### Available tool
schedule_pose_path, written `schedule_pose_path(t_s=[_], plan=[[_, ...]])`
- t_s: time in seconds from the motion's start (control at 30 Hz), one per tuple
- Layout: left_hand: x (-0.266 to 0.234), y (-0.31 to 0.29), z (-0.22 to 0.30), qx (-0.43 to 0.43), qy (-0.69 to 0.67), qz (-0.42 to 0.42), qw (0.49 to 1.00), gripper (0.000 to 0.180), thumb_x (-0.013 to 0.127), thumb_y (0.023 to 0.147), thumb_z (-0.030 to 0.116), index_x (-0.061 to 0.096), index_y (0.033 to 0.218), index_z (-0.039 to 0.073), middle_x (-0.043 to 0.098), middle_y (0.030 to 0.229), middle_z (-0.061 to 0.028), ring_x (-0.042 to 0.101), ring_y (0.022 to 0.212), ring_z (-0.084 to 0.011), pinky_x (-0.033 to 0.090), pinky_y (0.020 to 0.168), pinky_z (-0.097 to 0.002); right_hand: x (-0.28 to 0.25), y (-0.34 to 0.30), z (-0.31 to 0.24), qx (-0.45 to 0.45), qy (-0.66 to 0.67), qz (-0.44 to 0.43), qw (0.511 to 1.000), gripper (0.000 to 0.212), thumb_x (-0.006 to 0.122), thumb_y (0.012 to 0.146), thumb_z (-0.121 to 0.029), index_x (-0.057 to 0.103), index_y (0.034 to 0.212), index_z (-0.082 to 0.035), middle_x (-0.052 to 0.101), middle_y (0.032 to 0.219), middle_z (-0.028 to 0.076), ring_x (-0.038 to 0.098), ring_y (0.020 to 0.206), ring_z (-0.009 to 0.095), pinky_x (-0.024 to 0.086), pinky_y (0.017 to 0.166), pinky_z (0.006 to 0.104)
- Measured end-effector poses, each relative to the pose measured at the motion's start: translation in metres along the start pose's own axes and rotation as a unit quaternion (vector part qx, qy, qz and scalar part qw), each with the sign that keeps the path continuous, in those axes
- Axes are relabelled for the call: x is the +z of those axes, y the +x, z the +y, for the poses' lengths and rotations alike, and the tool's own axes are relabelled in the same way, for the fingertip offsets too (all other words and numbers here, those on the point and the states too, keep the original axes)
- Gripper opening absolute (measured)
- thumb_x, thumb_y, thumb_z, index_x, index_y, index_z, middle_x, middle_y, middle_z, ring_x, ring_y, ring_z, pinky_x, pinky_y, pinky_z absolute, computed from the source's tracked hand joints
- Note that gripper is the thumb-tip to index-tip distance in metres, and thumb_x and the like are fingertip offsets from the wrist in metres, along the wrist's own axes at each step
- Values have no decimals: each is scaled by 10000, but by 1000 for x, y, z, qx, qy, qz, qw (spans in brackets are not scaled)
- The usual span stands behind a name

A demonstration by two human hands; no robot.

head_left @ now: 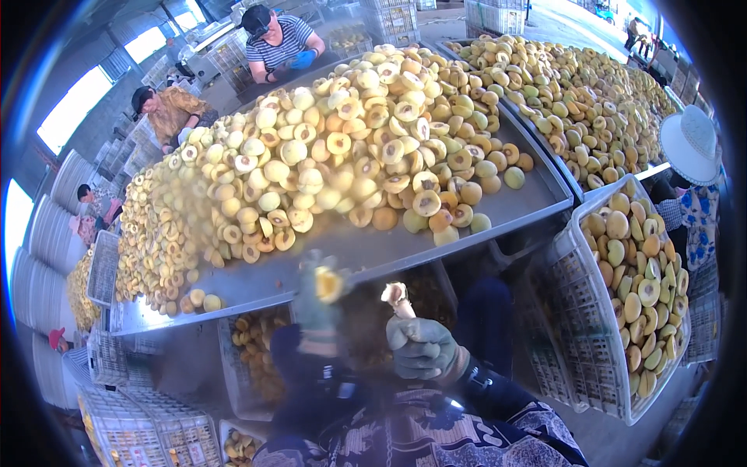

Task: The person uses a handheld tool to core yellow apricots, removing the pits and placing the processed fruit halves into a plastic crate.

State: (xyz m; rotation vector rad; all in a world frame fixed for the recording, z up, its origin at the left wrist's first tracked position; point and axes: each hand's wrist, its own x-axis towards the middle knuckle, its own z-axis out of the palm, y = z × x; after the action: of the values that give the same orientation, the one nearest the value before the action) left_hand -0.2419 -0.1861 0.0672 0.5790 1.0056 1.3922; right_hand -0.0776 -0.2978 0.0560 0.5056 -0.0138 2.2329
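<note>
My right hand point(424, 350), in a grey-green glove, is closed round a short pale stick-like tool point(398, 300) that points up and ends in a ragged, whitish tip. Its exact kind I cannot make out. Left of it, my left hand point(317, 307) is smeared by motion, at the near edge of the metal table point(373, 253). A yellow peach half point(328, 285), also blurred, shows in its fingers. On the table lies a big heap of halved yellow peaches point(311, 163), several with brown hollows facing up. Both hands are apart from the heap.
Below the table edge stands a crate point(233, 366) with peach pieces inside. A tilted white crate point(572, 311) of peach halves is at my right. Another heaped table point(560, 101) lies beyond. Co-workers point(280, 43) stand along the far side; a person in a pale hat point(691, 144) is at right.
</note>
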Motion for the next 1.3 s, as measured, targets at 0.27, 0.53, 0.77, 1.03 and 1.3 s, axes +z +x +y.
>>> schedule_pose_path(t_s=[0.27, 0.53, 0.77, 1.03, 1.3], plan=[[-117, 54, 92, 27, 682, -42, 730, 407, 677, 817, 292, 643, 1070, -25, 666, 919, -78, 606, 831, -147, 486, 745, -276, -45, -23, -48, 239, -889, 260, 291, 336, 644, 792, -285, 634, 1035, -52, 666, 981, 160, 647, 875, 354, 495, 750, 421], [-32, 129, 27, 156, 539, -232, 795, 545, 685, 801, 322, 558, 1212, -13, 588, 1181, -189, 575, 1074, -261, 441, 933, -332, -51, -21, -218, -231, -725, 454, 463, 184, 632, 851, -163, 622, 966, -20, 585, 725, 2, 550, 581, 99, 469, 503, 247], [95, 118, -49, 339, 574, -379, 641, 477, 681, 791, 301, 571, 1172, 36, 578, 1166, -184, 543, 1081, -356, 437, 941, -405, 10, -56, -382, -212, -742, 628, 103, 431, 590, 798, -448, 622, 1121, -164, 649, 990, 131, 608, 1015, 276, 460, 877, 331], [155, 114, -129, 418, 637, -434, 480, 600, 622, 715, 491, 556, 1212, 162, 426, 1324, -163, 402, 1219, -385, 304, 1035, -477, -39, -42, -452, -85, -832, 547, -46, 431, 532, 814, -467, 626, 1108, -166, 644, 1123, 45, 526, 1116, 298, 258, 1071, 397], [106, 131, -90, 146, 703, -457, 525, 613, 647, 729, 374, 490, 1302, 220, 482, 1293, -160, 483, 1171, -366, 409, 977, -439, -24, 19, -320, 4, -812, 563, 152, 451, 526, 824, -467, 595, 1159, -174, 631, 1104, 160, 585, 1059, 325, 456, 899, 393]])
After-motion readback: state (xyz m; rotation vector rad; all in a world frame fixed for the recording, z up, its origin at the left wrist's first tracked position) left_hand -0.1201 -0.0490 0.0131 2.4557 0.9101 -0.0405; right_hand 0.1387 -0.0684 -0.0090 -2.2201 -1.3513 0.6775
